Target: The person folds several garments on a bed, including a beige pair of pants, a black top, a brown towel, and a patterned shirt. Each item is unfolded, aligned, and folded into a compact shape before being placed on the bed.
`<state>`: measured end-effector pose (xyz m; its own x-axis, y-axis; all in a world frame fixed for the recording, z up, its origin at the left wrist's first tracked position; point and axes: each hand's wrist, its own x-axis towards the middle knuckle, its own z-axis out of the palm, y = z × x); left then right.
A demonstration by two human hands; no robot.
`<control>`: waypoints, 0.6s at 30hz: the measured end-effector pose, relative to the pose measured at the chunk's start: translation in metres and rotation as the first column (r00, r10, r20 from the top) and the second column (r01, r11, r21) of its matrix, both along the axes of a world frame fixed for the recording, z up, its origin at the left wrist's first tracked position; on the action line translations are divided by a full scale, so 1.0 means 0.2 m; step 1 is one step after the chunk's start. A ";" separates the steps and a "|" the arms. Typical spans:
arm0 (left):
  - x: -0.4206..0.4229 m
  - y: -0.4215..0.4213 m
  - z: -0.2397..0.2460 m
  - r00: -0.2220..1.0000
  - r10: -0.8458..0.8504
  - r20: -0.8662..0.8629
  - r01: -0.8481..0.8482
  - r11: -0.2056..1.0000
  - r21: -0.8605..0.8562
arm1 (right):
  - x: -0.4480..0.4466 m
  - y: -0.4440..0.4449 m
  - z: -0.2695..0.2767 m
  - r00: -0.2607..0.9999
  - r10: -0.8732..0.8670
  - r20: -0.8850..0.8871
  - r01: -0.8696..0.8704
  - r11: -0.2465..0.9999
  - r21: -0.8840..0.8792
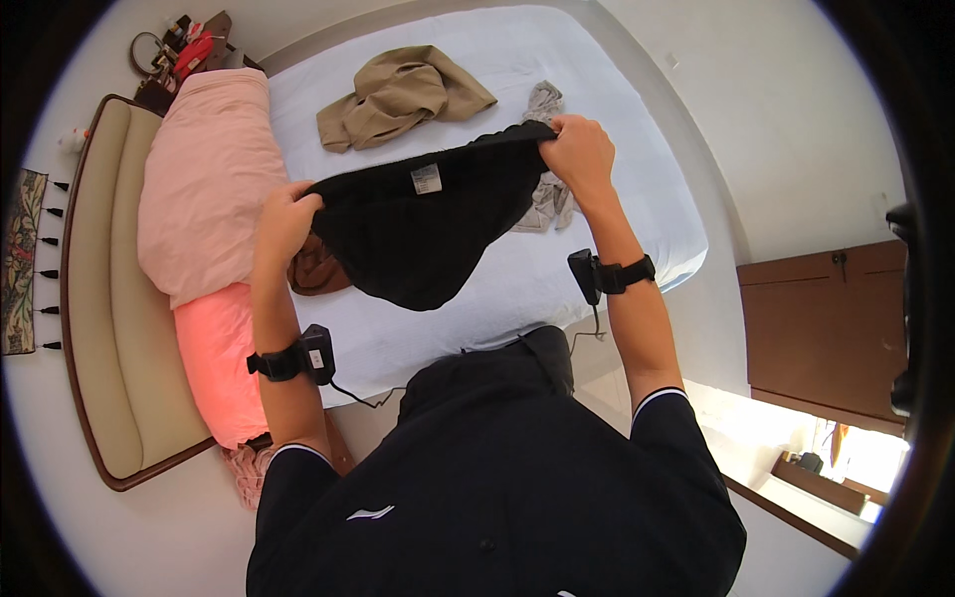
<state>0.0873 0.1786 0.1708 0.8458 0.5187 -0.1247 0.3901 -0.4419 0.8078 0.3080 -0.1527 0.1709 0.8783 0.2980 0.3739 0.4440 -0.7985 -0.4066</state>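
A black garment (425,231) with a white label inside its edge is stretched between my two hands above the bed. My left hand (285,220) grips its left end, and my right hand (580,155) pinches the right end, slightly higher in the view. The cloth sags to a rounded point between them. Behind it on the white sheet (515,45) lies a crumpled khaki garment (406,97). Partly hidden by the black cloth and my right hand is a grey garment (550,203). Some brown cloth (317,269) shows beside my left hand.
Pink bedding (209,179) and a coral pillow (220,358) are piled along the padded headboard (116,298). A cluttered bedside stand with a round mirror (145,54) is at the far left. A brown wooden door (824,336) stands to the right.
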 end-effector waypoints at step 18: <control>-0.06 -0.55 -0.32 0.939 -0.329 -0.101 0.331 0.783 0.527 | -0.96 0.16 0.21 0.523 0.689 -0.502 -0.706 0.680 0.198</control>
